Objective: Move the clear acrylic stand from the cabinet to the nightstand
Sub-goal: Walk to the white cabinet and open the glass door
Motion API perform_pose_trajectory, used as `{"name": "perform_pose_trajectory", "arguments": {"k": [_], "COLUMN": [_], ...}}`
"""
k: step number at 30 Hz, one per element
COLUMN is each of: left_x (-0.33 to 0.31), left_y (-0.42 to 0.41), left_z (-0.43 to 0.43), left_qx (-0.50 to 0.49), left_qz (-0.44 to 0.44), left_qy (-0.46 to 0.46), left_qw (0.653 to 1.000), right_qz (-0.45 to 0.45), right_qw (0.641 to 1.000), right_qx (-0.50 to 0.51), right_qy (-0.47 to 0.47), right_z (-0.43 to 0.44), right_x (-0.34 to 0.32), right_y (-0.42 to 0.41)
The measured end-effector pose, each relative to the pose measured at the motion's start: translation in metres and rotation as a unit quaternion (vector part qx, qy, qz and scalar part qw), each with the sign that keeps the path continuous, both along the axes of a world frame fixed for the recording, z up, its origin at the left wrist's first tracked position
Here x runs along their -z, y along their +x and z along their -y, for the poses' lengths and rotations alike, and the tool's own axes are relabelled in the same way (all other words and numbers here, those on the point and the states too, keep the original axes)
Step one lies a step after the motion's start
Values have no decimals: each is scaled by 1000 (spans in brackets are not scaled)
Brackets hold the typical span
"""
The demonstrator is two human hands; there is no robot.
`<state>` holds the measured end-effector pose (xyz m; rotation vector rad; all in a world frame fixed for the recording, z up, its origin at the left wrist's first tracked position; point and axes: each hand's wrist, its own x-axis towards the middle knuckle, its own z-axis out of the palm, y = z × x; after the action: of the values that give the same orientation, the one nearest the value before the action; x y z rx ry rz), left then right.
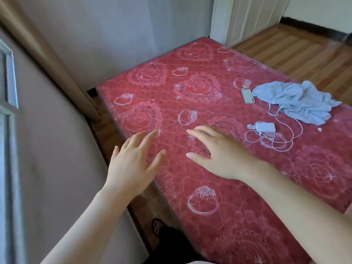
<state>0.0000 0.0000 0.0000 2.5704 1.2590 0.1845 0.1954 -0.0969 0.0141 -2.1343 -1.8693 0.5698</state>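
Note:
My left hand (131, 162) is stretched out over the near left edge of a red patterned mattress (219, 187), fingers spread and holding nothing. My right hand (222, 155) hovers palm down over the mattress beside it, fingers relaxed and empty. A white cabinet (247, 18) stands at the far end of the room, only its lower doors in view. No clear acrylic stand and no nightstand show in this view.
On the mattress lie a crumpled light blue cloth (293, 101), a white phone (247, 96), and a white power bank with coiled cable (266, 128). A wall and curtain (43, 54) run along the left. Wooden floor (295, 54) lies beyond the bed.

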Motion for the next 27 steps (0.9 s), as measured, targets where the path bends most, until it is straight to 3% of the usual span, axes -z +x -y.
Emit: {"name": "perform_pose_trajectory", "arguments": {"k": [7,16,27], "left_x": [18,24,25], "left_y": [-17,-36,-36], "left_z": [-69,-140,-186], "left_qx": [-36,-134,-181], "left_qz": [31,47,19], "left_qy": [-26,-56,-48], "left_qw": [999,988,982], "right_qz": [-13,-99,-99], "right_qw": [1000,995,992], "right_qx": [2,-12,-75], "right_qy": [2,-18,-6], "right_z": [-84,-175,-250], "right_x": [12,31,31], "right_y": [-18,-61,-41]}}
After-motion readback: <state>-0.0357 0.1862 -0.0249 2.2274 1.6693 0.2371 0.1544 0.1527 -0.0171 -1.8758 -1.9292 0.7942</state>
